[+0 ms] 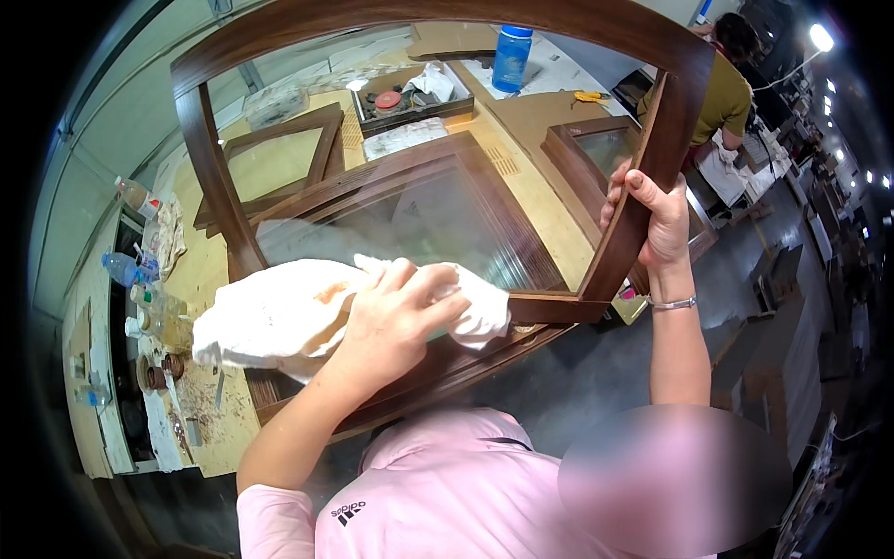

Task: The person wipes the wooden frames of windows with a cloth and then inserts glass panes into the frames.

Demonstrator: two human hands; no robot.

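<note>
My left hand (400, 312) is closed over a bunched white cloth (270, 303), which has a brownish stain. The cloth lies over the lower rail of a dark brown wooden frame (610, 265) and covers much of that rail. On the opposite side, my right hand (663, 222) grips the frame's right upright, thumb on the near face and fingers wrapped round the inner edge. The frame stands tilted up from the bench. Behind and below it lies a glass-paned wooden panel (480, 168), seen through the frame's opening.
More brown frames (326, 140) lie at the left, and a small glazed one (563, 140) at the right. A tray (456, 110) of odds and ends and a blue bottle (511, 61) stand behind. Several plastic bottles (168, 321) line the left edge. Another person (722, 102) works at the far right.
</note>
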